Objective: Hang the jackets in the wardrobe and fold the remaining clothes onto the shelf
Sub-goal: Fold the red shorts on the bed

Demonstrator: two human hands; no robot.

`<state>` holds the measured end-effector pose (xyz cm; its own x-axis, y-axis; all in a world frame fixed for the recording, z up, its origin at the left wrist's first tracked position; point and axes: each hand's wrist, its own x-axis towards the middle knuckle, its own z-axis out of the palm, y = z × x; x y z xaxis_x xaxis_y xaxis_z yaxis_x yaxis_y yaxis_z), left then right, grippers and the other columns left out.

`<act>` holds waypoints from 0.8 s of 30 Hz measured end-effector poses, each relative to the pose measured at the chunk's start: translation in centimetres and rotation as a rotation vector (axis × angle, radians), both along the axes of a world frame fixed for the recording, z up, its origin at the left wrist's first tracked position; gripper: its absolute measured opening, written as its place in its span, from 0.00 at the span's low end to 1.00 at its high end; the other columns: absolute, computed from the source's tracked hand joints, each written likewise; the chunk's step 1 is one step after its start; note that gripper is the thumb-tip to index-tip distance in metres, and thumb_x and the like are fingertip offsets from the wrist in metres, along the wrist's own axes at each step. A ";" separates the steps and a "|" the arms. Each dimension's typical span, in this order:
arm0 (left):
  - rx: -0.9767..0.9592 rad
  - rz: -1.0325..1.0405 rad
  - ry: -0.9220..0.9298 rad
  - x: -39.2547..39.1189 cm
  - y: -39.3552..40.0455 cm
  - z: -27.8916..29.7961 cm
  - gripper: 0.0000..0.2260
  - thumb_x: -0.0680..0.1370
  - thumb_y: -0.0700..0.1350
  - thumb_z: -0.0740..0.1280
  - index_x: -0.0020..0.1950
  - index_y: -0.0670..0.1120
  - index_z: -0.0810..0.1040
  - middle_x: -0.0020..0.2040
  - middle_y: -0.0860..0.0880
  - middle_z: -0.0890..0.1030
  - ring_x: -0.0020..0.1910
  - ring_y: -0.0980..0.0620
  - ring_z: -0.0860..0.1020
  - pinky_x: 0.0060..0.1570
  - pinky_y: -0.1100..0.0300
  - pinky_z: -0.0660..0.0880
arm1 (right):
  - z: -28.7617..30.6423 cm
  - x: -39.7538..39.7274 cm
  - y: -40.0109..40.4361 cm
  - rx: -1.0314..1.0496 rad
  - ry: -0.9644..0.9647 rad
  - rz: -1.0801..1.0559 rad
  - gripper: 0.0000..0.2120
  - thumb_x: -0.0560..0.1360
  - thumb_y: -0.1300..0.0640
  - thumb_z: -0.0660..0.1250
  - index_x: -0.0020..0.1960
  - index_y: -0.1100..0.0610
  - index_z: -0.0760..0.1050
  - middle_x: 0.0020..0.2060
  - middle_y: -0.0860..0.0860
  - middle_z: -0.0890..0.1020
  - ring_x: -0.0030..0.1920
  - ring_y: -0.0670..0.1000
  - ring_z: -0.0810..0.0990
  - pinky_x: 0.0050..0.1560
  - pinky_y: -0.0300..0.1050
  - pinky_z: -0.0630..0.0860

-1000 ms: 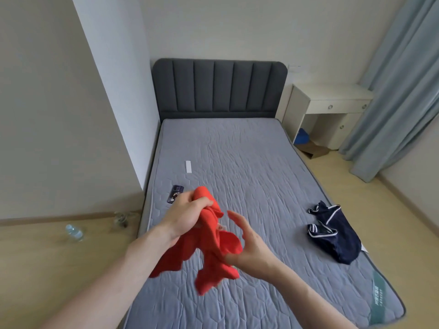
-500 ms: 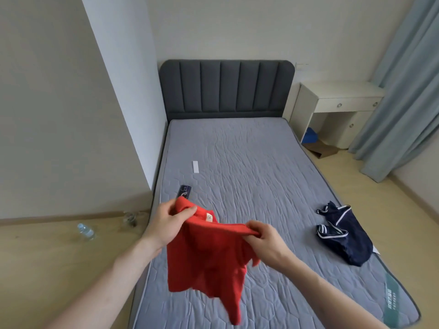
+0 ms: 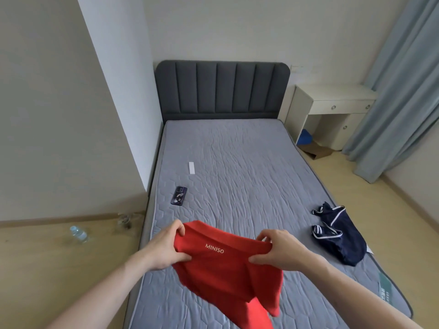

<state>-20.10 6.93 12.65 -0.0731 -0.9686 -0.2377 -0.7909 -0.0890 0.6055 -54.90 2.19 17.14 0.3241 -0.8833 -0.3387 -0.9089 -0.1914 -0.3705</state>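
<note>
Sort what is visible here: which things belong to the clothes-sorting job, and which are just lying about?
Part of the job:
- red fabric garment printed MINISO, held up by left hand and right hand
- crumpled navy garment with white trim, lying on the grey quilted mattress

Lying about:
- dark patterned phone
- small white flat bar
- clear plastic bottle on the floor
- white desk

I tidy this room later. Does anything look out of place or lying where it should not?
A plastic bottle lies on its side on the floor left of the bed, and a navy garment sits crumpled at the mattress edge.
</note>
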 end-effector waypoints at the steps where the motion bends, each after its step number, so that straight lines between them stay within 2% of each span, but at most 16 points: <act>1: -0.021 -0.052 -0.051 0.1 -0.3 -0.1 0.27 0.63 0.55 0.80 0.48 0.60 0.63 0.46 0.57 0.74 0.42 0.64 0.73 0.40 0.69 0.68 | -0.1 -0.3 -0.2 0.044 0.054 0.018 0.33 0.62 0.30 0.74 0.61 0.45 0.77 0.51 0.43 0.81 0.53 0.48 0.78 0.48 0.43 0.71; 3: -0.054 -0.104 -0.117 0.0 -0.9 -0.2 0.26 0.67 0.46 0.77 0.49 0.60 0.61 0.44 0.57 0.75 0.41 0.62 0.73 0.37 0.67 0.67 | -0.7 -0.7 -0.3 0.119 0.200 0.072 0.34 0.61 0.31 0.74 0.62 0.47 0.77 0.53 0.46 0.82 0.55 0.51 0.79 0.50 0.45 0.74; 5: -0.090 -0.118 -0.174 0.2 -1.7 -0.4 0.25 0.68 0.38 0.69 0.50 0.61 0.59 0.41 0.57 0.75 0.38 0.61 0.74 0.34 0.66 0.67 | -1.4 -0.9 -0.3 0.207 0.351 0.098 0.31 0.61 0.32 0.74 0.57 0.50 0.78 0.47 0.48 0.81 0.48 0.53 0.79 0.45 0.45 0.75; 6: -0.092 -0.115 -0.202 0.5 -2.0 -0.5 0.25 0.68 0.36 0.66 0.51 0.61 0.59 0.40 0.57 0.76 0.38 0.62 0.74 0.32 0.67 0.67 | -1.8 -1.1 -0.2 0.249 0.412 0.093 0.30 0.62 0.33 0.74 0.55 0.51 0.79 0.46 0.49 0.80 0.46 0.54 0.79 0.43 0.45 0.74; 8: -0.070 -0.092 -0.248 1.5 -2.6 -1.0 0.22 0.69 0.38 0.66 0.51 0.63 0.64 0.39 0.61 0.78 0.37 0.66 0.75 0.32 0.69 0.66 | -2.6 -1.5 -0.3 0.288 0.488 0.091 0.27 0.64 0.36 0.74 0.54 0.54 0.80 0.47 0.51 0.82 0.47 0.56 0.81 0.41 0.44 0.72; 9: -0.047 -0.075 -0.260 2.1 -2.7 -1.3 0.18 0.70 0.41 0.68 0.48 0.63 0.69 0.39 0.63 0.79 0.37 0.67 0.76 0.34 0.70 0.67 | -2.9 -1.8 -0.4 0.282 0.488 0.098 0.23 0.66 0.38 0.73 0.52 0.54 0.81 0.45 0.51 0.82 0.46 0.56 0.81 0.40 0.44 0.72; 11: -0.002 -0.054 -0.294 2.9 -2.8 -1.9 0.10 0.74 0.47 0.70 0.42 0.63 0.75 0.39 0.63 0.81 0.40 0.65 0.77 0.40 0.63 0.74 | -3.4 -2.3 -0.7 0.223 0.409 0.095 0.15 0.67 0.42 0.71 0.44 0.53 0.79 0.37 0.50 0.79 0.41 0.55 0.78 0.39 0.43 0.71; 13: 0.020 -0.025 -0.312 3.1 -2.7 -2.5 0.10 0.76 0.46 0.67 0.39 0.61 0.76 0.39 0.62 0.80 0.41 0.62 0.78 0.43 0.58 0.75 | -3.7 -2.7 -1.2 0.156 0.305 0.052 0.12 0.68 0.44 0.68 0.39 0.53 0.74 0.35 0.49 0.77 0.38 0.54 0.76 0.34 0.44 0.69; 17: 0.046 0.107 -0.231 2.4 -3.7 -2.7 0.11 0.79 0.41 0.62 0.41 0.55 0.73 0.38 0.57 0.80 0.40 0.54 0.80 0.37 0.59 0.69 | -3.8 -2.8 -2.6 0.134 0.131 -0.044 0.09 0.68 0.49 0.65 0.35 0.53 0.70 0.34 0.47 0.77 0.37 0.51 0.75 0.32 0.43 0.68; 19: 0.081 0.162 -0.174 1.6 -4.8 -2.4 0.08 0.81 0.40 0.59 0.45 0.52 0.72 0.38 0.51 0.84 0.37 0.52 0.84 0.36 0.59 0.71 | -3.8 -2.8 -3.7 0.091 0.106 -0.066 0.07 0.70 0.51 0.65 0.37 0.55 0.74 0.35 0.49 0.78 0.40 0.53 0.78 0.34 0.44 0.69; 20: 0.090 0.189 -0.161 1.1 -5.5 -2.0 0.07 0.81 0.40 0.58 0.48 0.50 0.73 0.40 0.48 0.85 0.39 0.50 0.85 0.37 0.59 0.73 | -3.8 -2.8 -4.4 0.060 0.100 -0.080 0.07 0.71 0.52 0.66 0.40 0.56 0.77 0.37 0.50 0.80 0.42 0.54 0.80 0.36 0.44 0.71; 22: 0.060 0.222 -0.190 0.3 -7.4 -1.0 0.05 0.83 0.42 0.59 0.54 0.47 0.75 0.52 0.42 0.84 0.52 0.43 0.82 0.47 0.55 0.74 | -3.4 -2.9 -6.0 -0.012 0.097 -0.112 0.09 0.73 0.52 0.68 0.47 0.56 0.82 0.43 0.52 0.84 0.49 0.56 0.82 0.42 0.45 0.75; 24: 0.025 0.241 -0.193 -0.5 -9.6 0.2 0.08 0.83 0.42 0.59 0.59 0.44 0.75 0.59 0.40 0.81 0.58 0.40 0.78 0.53 0.53 0.72 | -2.6 -2.9 -8.0 -0.081 0.122 -0.140 0.10 0.74 0.51 0.68 0.50 0.54 0.84 0.47 0.52 0.86 0.52 0.57 0.83 0.46 0.46 0.76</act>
